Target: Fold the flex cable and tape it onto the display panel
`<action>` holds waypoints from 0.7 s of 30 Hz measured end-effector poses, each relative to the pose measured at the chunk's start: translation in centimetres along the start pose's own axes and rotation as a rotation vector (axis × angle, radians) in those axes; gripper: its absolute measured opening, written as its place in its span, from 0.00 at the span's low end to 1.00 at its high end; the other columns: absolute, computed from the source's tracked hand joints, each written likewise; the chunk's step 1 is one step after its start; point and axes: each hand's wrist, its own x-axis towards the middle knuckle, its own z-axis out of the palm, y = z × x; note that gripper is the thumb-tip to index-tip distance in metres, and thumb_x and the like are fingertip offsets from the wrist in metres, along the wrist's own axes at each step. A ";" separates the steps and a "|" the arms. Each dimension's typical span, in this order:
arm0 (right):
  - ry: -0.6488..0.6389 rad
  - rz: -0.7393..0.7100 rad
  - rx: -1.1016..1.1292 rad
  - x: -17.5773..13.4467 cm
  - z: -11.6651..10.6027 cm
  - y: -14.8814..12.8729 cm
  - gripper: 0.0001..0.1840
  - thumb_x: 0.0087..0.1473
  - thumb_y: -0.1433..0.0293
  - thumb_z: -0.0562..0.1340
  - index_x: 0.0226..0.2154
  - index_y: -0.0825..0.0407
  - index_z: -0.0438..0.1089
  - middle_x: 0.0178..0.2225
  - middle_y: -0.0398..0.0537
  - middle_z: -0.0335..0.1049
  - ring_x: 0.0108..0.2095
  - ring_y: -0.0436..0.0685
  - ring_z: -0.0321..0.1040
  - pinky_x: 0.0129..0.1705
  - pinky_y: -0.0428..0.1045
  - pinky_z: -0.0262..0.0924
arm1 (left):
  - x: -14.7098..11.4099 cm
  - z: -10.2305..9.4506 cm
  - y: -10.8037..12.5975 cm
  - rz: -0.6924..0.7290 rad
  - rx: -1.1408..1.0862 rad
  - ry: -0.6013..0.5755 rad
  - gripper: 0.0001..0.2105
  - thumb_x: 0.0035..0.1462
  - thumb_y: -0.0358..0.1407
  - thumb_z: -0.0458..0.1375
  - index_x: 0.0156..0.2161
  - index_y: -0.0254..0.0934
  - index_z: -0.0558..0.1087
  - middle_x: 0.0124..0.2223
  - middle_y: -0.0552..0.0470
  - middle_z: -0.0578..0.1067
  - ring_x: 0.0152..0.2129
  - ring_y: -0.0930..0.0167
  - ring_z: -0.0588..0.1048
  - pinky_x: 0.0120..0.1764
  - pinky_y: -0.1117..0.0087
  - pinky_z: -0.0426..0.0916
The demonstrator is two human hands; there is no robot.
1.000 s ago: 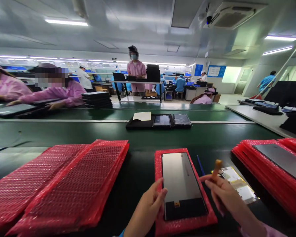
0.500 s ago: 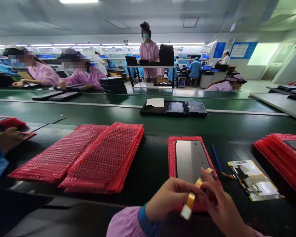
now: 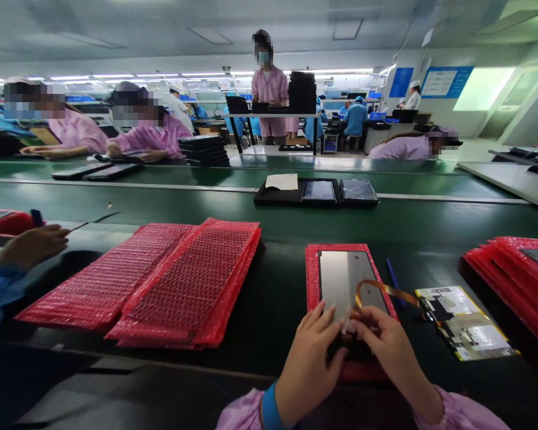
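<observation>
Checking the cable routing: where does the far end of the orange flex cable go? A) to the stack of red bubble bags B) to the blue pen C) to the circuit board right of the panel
C: the orange flex cable arcs from both hands at the panel to the circuit board.

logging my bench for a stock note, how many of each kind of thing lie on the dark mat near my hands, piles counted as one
display panel on a red bubble sleeve: 1
orange flex cable: 1
circuit board: 1
blue pen: 1
piles of red bubble sleeves: 3, two at left, one at right
Total: 7
Both hands, left hand and right hand, press the panel's near end.
</observation>
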 end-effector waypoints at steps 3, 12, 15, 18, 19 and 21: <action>0.023 -0.016 -0.077 0.8 -0.1 0.4 0.18 0.52 0.53 0.63 0.31 0.51 0.72 0.28 0.47 0.72 0.29 0.59 0.69 0.32 0.50 0.63 | -0.2 -0.2 -0.3 -0.025 0.019 -0.153 0.27 0.49 0.25 0.60 0.55 0.44 0.73 0.67 0.47 0.63 0.67 0.55 0.53 0.65 0.42 0.50; -0.126 -0.054 -0.121 1.1 -0.1 0.7 0.11 0.55 0.60 0.59 0.33 0.50 0.71 0.31 0.45 0.73 0.33 0.59 0.69 0.36 0.50 0.62 | 0.0 -0.5 -0.8 -0.062 -0.101 -0.142 0.24 0.48 0.24 0.64 0.51 0.46 0.76 0.66 0.50 0.65 0.67 0.60 0.54 0.66 0.47 0.48; -0.122 -0.058 -0.142 1.2 -0.2 1.0 0.11 0.56 0.61 0.59 0.34 0.51 0.71 0.32 0.46 0.73 0.33 0.59 0.69 0.36 0.51 0.61 | -0.1 -0.5 -0.9 -0.058 -0.103 -0.140 0.22 0.49 0.24 0.64 0.48 0.46 0.78 0.66 0.50 0.65 0.67 0.60 0.55 0.66 0.47 0.49; -0.135 -0.064 -0.168 1.2 -0.2 1.2 0.11 0.56 0.61 0.58 0.33 0.51 0.70 0.32 0.47 0.73 0.33 0.60 0.69 0.37 0.52 0.61 | -0.4 -0.1 -1.1 -0.022 -0.041 -0.113 0.17 0.51 0.24 0.62 0.43 0.48 0.81 0.66 0.50 0.66 0.66 0.57 0.56 0.64 0.43 0.52; -0.146 -0.066 -0.173 1.3 -0.2 1.2 0.11 0.56 0.61 0.58 0.33 0.51 0.71 0.32 0.47 0.73 0.34 0.61 0.69 0.37 0.52 0.61 | -0.5 0.0 -1.1 0.001 -0.014 -0.097 0.17 0.52 0.24 0.62 0.43 0.49 0.81 0.65 0.50 0.66 0.66 0.56 0.56 0.63 0.42 0.53; -0.167 -0.070 -0.178 1.3 -0.2 1.1 0.11 0.56 0.62 0.58 0.33 0.51 0.71 0.32 0.47 0.74 0.35 0.61 0.69 0.38 0.53 0.61 | -0.7 0.4 -1.3 0.046 0.027 -0.065 0.16 0.54 0.26 0.61 0.43 0.50 0.81 0.65 0.49 0.67 0.65 0.55 0.58 0.62 0.40 0.56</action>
